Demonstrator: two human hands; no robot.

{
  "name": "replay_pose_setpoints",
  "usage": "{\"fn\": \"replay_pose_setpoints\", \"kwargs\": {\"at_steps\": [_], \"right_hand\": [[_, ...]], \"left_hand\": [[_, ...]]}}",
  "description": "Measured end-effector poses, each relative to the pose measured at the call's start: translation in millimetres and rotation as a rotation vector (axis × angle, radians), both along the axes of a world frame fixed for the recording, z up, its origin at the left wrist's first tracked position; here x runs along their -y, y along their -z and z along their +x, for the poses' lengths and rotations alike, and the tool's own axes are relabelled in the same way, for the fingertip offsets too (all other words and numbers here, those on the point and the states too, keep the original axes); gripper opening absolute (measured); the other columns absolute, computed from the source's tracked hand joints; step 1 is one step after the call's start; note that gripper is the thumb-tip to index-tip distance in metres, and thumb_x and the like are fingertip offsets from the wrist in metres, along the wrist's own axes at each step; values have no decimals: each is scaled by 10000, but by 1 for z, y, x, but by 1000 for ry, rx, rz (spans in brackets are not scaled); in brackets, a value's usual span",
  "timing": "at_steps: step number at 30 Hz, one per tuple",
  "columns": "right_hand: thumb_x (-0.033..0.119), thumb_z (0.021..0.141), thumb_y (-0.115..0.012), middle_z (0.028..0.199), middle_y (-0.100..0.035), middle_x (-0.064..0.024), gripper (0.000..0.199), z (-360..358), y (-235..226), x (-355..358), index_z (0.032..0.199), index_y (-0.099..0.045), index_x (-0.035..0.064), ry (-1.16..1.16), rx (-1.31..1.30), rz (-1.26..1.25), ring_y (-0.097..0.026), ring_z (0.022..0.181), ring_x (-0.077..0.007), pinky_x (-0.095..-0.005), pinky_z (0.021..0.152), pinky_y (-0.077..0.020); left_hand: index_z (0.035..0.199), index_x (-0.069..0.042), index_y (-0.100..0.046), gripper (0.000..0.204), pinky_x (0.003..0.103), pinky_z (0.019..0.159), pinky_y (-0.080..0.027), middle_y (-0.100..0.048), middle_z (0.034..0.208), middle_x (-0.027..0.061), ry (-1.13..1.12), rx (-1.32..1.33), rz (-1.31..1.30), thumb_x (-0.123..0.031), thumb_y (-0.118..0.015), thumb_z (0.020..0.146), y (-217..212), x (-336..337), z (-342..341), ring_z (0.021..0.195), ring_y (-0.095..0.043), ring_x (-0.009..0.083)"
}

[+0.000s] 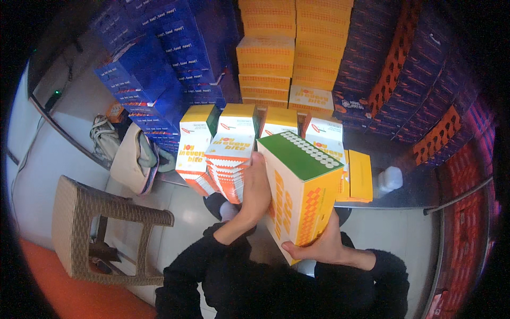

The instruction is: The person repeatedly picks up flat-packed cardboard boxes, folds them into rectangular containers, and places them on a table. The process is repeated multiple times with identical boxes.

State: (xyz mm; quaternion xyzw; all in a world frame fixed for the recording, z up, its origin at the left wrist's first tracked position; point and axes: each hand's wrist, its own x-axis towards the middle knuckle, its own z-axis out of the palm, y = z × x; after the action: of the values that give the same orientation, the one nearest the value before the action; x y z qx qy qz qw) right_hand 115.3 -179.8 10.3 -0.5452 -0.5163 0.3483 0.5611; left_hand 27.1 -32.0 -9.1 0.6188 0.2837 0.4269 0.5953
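I hold a carton point(300, 186) with a green top, a white side and a yellow side, tilted in front of my body. My left hand point(255, 189) presses against its left edge, thumb up near the green top; its other fingers are partly hidden. At the lower right corner my right hand point(321, 244) grips it, thumb across the white side and fingers around the yellow one. Just beyond stand stacks of white and yellow cartons with orange zigzag bands, among them a left stack point(194, 146) and a stack point(230, 151) beside my left hand.
Tall piles of blue boxes point(143, 74), yellow boxes point(265, 56) and dark purple boxes point(366, 58) line the back. A yellow carton point(360, 175) and a small white object point(390, 179) rest on the dark table point(414, 194). At left are a woven-pattern stool point(74, 223) and a pale bag point(130, 159).
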Motion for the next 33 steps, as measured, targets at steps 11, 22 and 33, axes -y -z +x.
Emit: {"fn": "replay_pose_setpoints", "kwargs": {"at_steps": [11, 22, 33], "right_hand": [[243, 590, -881, 1317, -428, -201, 912, 21, -37, -4, 1346, -382, 141, 242, 306, 426, -503, 1174, -272, -402, 960, -446], [324, 658, -794, 1299, -533, -71, 672, 61, -141, -1, 1276, -552, 214, -564, 1067, -306, -609, 1039, -234, -361, 883, -508], [126, 728, -739, 1282, -533, -159, 594, 186, -135, -249, 1278, -513, 116, 488, 1309, 469, -525, 1164, -326, -394, 967, -443]], "left_hand": [[1041, 75, -588, 619, 329, 843, -438, -643, 911, 160, 421, -395, -117, -462, -282, 1001, -6, 10, -13, 913, -604, 216], [1351, -77, -410, 748, 315, 818, -491, -589, 1074, 126, 1078, -371, -796, -657, -222, 918, 30, 1, -48, 878, -606, 192], [1397, -150, -355, 789, 345, 759, -541, -558, 1081, 112, 1636, -495, -488, -726, -227, 875, 63, 1, -54, 913, -596, 206]]}}
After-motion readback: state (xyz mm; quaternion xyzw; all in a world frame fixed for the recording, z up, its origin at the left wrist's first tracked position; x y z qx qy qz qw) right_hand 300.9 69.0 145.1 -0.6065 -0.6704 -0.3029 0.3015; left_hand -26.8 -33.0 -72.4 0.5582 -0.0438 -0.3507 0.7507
